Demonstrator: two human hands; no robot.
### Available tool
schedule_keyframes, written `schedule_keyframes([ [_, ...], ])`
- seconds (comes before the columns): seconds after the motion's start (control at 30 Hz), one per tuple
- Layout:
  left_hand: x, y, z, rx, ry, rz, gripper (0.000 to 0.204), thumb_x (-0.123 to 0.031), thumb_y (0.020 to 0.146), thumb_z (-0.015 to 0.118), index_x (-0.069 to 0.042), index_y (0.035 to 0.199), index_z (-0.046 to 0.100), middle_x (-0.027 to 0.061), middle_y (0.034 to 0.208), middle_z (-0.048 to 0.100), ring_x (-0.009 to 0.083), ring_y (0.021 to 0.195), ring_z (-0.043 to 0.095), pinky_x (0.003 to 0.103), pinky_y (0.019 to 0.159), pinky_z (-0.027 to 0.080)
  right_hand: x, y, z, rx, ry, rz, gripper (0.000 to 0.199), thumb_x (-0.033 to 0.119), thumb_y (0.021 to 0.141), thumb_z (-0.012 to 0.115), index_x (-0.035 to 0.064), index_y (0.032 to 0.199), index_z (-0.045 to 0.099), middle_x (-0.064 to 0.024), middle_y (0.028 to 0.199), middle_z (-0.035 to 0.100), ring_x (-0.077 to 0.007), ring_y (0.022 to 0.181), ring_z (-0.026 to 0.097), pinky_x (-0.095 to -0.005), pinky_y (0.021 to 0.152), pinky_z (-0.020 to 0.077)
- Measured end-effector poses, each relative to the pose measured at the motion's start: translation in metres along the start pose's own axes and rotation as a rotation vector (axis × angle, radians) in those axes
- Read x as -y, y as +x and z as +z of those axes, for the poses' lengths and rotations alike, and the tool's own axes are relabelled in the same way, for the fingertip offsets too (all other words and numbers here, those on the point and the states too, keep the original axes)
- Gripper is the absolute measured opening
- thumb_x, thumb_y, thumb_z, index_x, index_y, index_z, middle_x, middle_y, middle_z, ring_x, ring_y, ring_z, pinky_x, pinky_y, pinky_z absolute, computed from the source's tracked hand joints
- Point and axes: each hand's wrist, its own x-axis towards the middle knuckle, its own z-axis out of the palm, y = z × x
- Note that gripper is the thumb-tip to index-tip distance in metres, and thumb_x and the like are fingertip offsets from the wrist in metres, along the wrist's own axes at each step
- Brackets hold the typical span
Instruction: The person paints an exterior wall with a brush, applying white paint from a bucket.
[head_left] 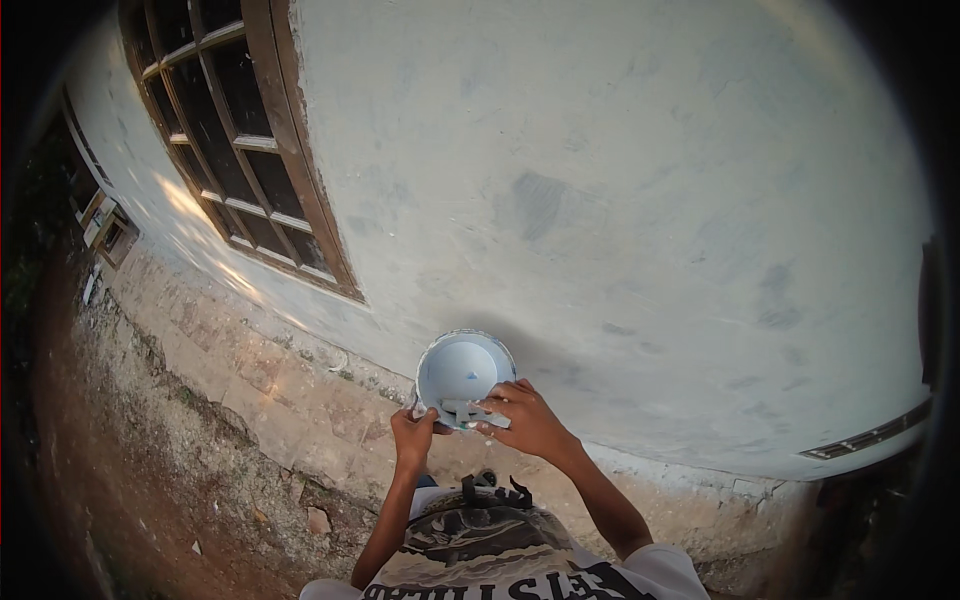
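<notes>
I hold a round pale blue-white bowl [462,366], like a small bucket seen from above, in front of a plastered wall. My left hand [413,433] grips its near left rim. My right hand [527,417] is closed on the near right rim and on a small pale flat tool [470,410] lying across the edge. Inside, the bowl looks light grey with a small dark speck; its contents are not clear. Both forearms rise from the lower edge, over my printed shirt.
A pale grey-white wall [620,200] fills most of the view. A brown wooden window frame [240,150] with dark panes sits at upper left. A rough stone plinth [270,390] runs along the wall's base. Reddish bare soil [90,450] lies at left.
</notes>
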Motion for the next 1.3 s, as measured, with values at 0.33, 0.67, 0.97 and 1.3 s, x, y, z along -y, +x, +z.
schedule_keyframes([
  [0.33, 0.006, 0.014, -0.013, 0.011, -0.005, 0.022, 0.018, 0.0, 0.083, 0.06, 0.017, 0.089, 0.055, 0.02, 0.07, 0.066, 0.0261, 0.053, 0.067, 0.03, 0.049, 0.053, -0.048, 0.109, -0.1, -0.275, -0.487, -0.524, 0.028, 0.016, 0.074, 0.07, 0.0068, 0.052, 0.056, -0.0009, 0.047, 0.043, -0.0143, 0.047, 0.046, -0.0541, 0.111, 0.0326],
  [0.67, 0.0, 0.016, -0.026, 0.001, 0.027, 0.06, 0.019, 0.001, 0.083, 0.057, 0.019, 0.089, 0.053, 0.0205, 0.071, 0.065, 0.0282, 0.052, 0.067, 0.034, 0.052, 0.059, -0.07, 0.132, -0.11, -0.324, -0.557, -0.499, 0.031, 0.008, 0.074, 0.068, 0.0061, 0.049, 0.049, -0.002, 0.045, 0.039, -0.015, 0.043, 0.04, -0.0542, 0.111, 0.0334],
  [0.97, 0.002, 0.019, -0.034, -0.014, 0.035, 0.06, 0.019, 0.001, 0.083, 0.056, 0.018, 0.09, 0.054, 0.0195, 0.072, 0.065, 0.0272, 0.053, 0.067, 0.034, 0.052, 0.058, -0.075, 0.127, -0.109, -0.322, -0.6, -0.564, 0.033, 0.005, 0.074, 0.067, 0.0064, 0.048, 0.047, -0.0019, 0.045, 0.041, -0.0145, 0.043, 0.041, -0.0508, 0.11, 0.0368],
  [1.3, -0.008, 0.012, -0.03, 0.014, 0.0, 0.076, 0.018, 0.0, 0.083, 0.057, 0.017, 0.09, 0.055, 0.0183, 0.072, 0.065, 0.0265, 0.053, 0.067, 0.032, 0.053, 0.058, -0.035, 0.113, -0.092, -0.384, -0.36, -0.51, 0.029, 0.002, 0.071, 0.065, 0.0079, 0.048, 0.048, -0.0011, 0.046, 0.041, -0.0128, 0.042, 0.041, -0.0534, 0.106, 0.0402],
])
